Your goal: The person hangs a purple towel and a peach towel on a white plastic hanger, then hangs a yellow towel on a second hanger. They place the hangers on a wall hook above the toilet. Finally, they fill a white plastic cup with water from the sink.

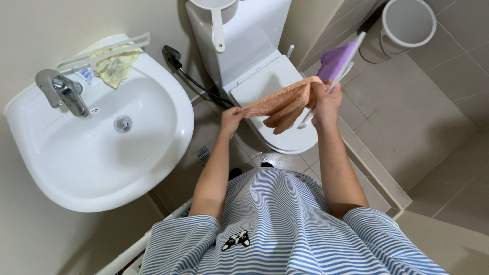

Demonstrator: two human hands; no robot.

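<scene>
An orange towel (285, 104) is being stretched above the closed toilet (275, 86), pinched at one corner by the left hand (232, 119) and gripped, with a white hanger (336, 76), by the right hand (326, 102).

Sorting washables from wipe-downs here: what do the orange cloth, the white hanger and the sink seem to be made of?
Orange cloth: soft terry-like fabric, matte and fuzzy, drooping in folds between both hands. White hanger: probably plastic, thin, smooth bars. Sink: likely glazed ceramic, glossy white with soft reflections.
</scene>
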